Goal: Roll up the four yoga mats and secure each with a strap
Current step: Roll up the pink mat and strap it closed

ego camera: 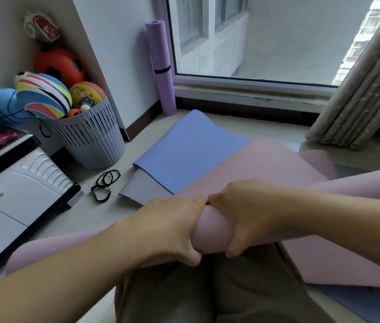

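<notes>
Gripping the pink mat (210, 231) across the lap, at the middle of its rolled tube, with left hand (172, 229) and right hand (245, 217) touching, fingers (233, 248) of both curled tight round it, probably to keep the coil from springing open. Just beyond the pink mat, flat on the floor, a blue mat (184, 155) over a grey mat (142, 186), neither rolled. Left of the pink mat, near enough to reach, loose black straps (105, 185). Far beyond it, propped against the wall, a purple mat (161, 66), rolled and strapped.
</notes>
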